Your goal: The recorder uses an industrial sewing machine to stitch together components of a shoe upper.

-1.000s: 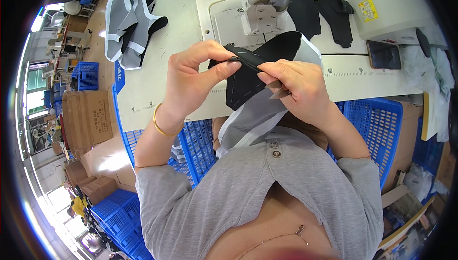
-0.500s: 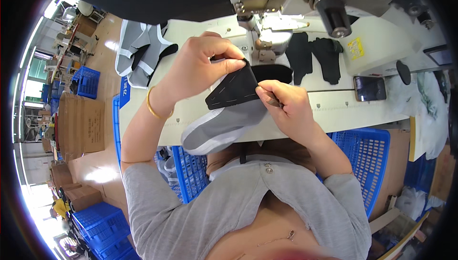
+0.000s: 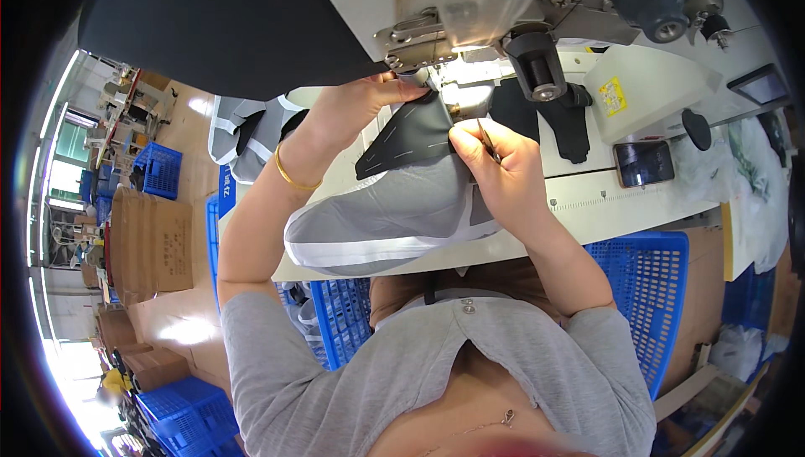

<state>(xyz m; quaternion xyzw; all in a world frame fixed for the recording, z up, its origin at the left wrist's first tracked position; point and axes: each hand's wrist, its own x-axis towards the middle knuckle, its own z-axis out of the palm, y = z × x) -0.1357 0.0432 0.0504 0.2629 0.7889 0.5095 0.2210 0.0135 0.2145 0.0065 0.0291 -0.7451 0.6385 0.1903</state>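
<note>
1. Sewing work sits at an early stage, by my reading: a black fabric piece (image 3: 415, 134) with pale dashed marking lines lies on a grey shoe upper (image 3: 394, 218), and both are brought up to the needle area of a sewing machine (image 3: 470, 4). I cannot tell whether any seam is already sewn.
2. Left hand (image 3: 356, 109) rests flat on the far edge of the black piece, fingers closed down on it, right beside the presser foot.
3. Right hand (image 3: 495, 163) pinches the near edge of the same piece between thumb and fingers; a thin dark tool seems tucked in the grip, too small to identify.
4. Grey upper, with its white band, hangs off the front edge of the white tabletop (image 3: 604, 201) toward the person's lap.
5. Nearby on the tabletop: more black cut pieces (image 3: 562, 117), a dark phone (image 3: 643, 162), and a white box with a yellow label (image 3: 646, 92).
6. Grey and white uppers (image 3: 247, 134) lie stacked at the left end.
7. Blue plastic crates (image 3: 650, 289) stand below, cardboard boxes (image 3: 147, 239) to the left.
8. Machine head overhangs the work and hides the needle point itself.
</note>
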